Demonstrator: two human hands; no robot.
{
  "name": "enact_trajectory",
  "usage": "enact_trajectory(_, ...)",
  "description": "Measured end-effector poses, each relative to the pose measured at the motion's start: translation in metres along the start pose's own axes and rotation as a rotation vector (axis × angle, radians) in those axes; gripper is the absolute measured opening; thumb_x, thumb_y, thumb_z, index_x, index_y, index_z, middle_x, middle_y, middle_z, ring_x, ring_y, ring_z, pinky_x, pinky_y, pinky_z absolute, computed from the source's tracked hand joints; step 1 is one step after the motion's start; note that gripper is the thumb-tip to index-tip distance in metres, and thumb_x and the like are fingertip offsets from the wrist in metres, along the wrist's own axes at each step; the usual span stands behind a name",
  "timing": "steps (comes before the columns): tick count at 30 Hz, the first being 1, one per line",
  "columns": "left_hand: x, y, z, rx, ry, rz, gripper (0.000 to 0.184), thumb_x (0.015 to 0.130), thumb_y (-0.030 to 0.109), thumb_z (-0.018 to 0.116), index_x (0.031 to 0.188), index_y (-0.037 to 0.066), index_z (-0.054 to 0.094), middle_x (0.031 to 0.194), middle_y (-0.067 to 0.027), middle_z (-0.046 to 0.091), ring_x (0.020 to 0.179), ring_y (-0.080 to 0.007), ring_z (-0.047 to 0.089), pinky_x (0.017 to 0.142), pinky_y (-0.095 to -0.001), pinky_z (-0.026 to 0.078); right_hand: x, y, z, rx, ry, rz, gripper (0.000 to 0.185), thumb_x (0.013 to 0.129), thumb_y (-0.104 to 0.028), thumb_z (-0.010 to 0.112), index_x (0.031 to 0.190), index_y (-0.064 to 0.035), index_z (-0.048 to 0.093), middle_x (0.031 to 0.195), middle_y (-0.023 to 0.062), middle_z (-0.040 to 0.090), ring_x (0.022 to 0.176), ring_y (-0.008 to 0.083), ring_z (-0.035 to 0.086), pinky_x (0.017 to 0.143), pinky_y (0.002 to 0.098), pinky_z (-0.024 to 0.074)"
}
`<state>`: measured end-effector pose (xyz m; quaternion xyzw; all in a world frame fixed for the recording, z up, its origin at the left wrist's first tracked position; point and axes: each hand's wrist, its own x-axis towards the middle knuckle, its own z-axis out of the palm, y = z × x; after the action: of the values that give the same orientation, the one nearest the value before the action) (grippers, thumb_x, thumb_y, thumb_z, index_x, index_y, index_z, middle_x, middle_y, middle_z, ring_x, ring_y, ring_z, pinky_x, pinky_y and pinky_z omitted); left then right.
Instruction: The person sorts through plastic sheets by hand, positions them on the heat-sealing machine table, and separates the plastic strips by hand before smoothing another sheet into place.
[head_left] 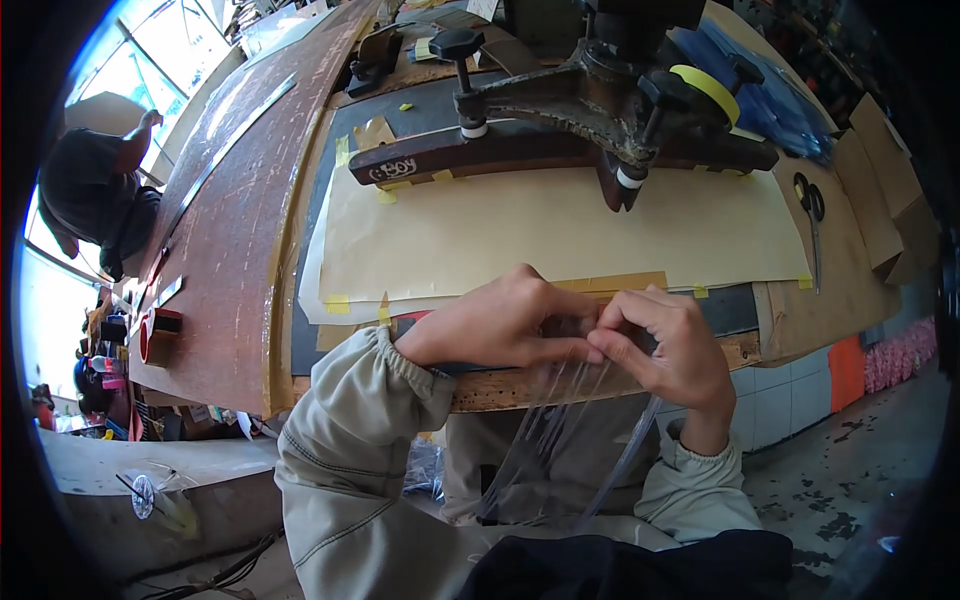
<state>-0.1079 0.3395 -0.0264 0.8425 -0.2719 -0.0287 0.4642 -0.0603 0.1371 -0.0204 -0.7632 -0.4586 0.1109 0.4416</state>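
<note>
My left hand [500, 320] and my right hand [668, 345] meet at the front edge of the workbench, fingertips pinched together. Both hold the top of a clear plastic sheet [545, 440], which hangs in folds over my lap. Beyond my hands lies a cream paper sheet [560, 230] on a dark board, with bits of yellow tape along its edges. Across the paper's far side rests a dark bar [400, 164] with white writing, under a metal press arm [560, 100].
Black-handled scissors [815, 215] lie at the right, near a cardboard box [895, 200] and blue plastic sheets [760, 90]. A yellow tape roll [705, 93] hangs on the press. Another person [95, 185] is at the far left beyond a brown table [235, 240].
</note>
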Motion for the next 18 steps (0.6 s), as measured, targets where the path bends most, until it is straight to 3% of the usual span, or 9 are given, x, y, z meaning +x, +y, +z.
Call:
enact_trajectory(4, -0.002, -0.005, 0.002, 0.014, 0.054, 0.144, 0.018, 0.079, 0.02, 0.072, 0.084, 0.004, 0.065, 0.068, -0.0082, 0.063, 0.059, -0.0223, 0.061, 0.056, -0.0302, 0.046, -0.004, 0.013, 0.005, 0.108, -0.085, -0.034, 0.017, 0.084, -0.015, 0.064, 0.074, -0.0024, 0.062, 0.065, 0.0109, 0.06, 0.055, 0.0267, 0.054, 0.053, 0.0339, 0.0416)
enact_trajectory(8, 0.001, -0.006, 0.006, -0.072, 0.152, 0.202, 0.016, 0.08, 0.018, 0.07, 0.084, 0.003, 0.066, 0.069, -0.0085, 0.064, 0.062, -0.0224, 0.062, 0.058, -0.0308, 0.047, -0.004, 0.022, 0.011, 0.242, 0.05, -0.129, 0.024, 0.088, -0.02, 0.06, 0.072, -0.0018, 0.061, 0.062, 0.0086, 0.057, 0.051, 0.02, 0.053, 0.05, 0.0293, 0.0396)
enact_trajectory(13, 0.001, -0.001, 0.011, -0.215, 0.237, 0.125, 0.014, 0.084, 0.015, 0.065, 0.081, 0.002, 0.065, 0.069, -0.0077, 0.064, 0.062, -0.0197, 0.062, 0.061, -0.0296, 0.046, -0.006, 0.019, 0.027, 0.6, 0.175, -0.06, 0.036, 0.095, -0.026, 0.052, 0.069, -0.001, 0.059, 0.06, 0.0025, 0.054, 0.051, 0.0092, 0.047, 0.049, 0.0243, 0.0358)
enact_trajectory(18, -0.002, -0.005, 0.017, -0.33, 0.346, 0.131, 0.016, 0.088, 0.014, 0.061, 0.08, 0.001, 0.063, 0.069, -0.0064, 0.064, 0.062, -0.0154, 0.061, 0.06, -0.027, 0.046, -0.007, 0.019, 0.036, 0.779, 0.221, -0.049, 0.038, 0.096, -0.028, 0.049, 0.073, -0.0001, 0.059, 0.065, 0.0013, 0.056, 0.052, 0.0056, 0.044, 0.048, 0.0205, 0.0332)
